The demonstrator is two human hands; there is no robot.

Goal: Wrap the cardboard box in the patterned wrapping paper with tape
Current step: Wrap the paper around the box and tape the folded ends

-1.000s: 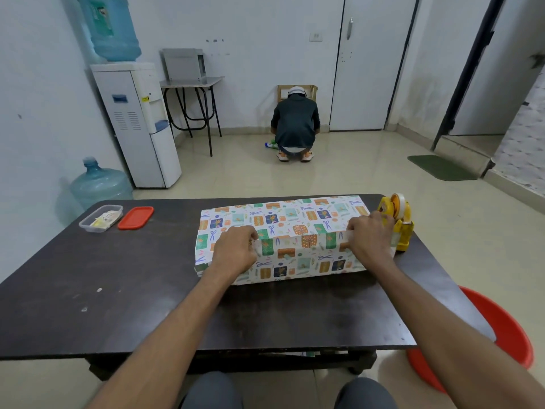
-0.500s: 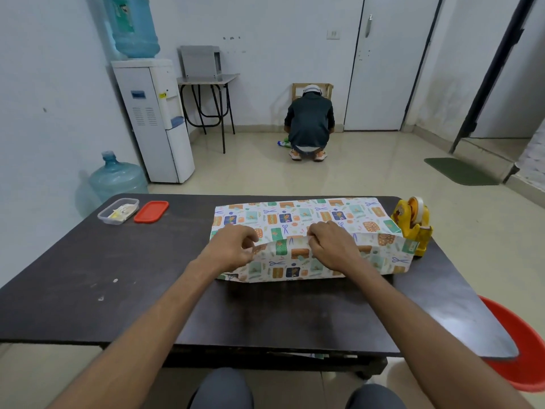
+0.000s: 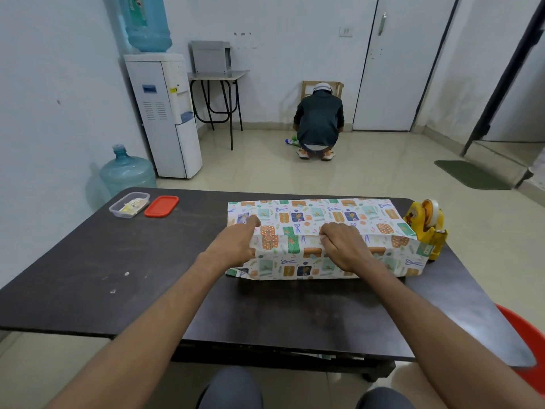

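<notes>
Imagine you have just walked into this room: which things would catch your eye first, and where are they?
The bright patterned wrapping paper stands out on the dark table, the left hand pressing its left end and the right hand pinching its folded edge. A yellow tape dispenser stands at its right end, and a person crouches by the far wall, back turned.

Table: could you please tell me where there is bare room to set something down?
Free: left half, between lid and paper, and the near strip before the paper. Crowded: right end, dispenser beside the paper.
</notes>
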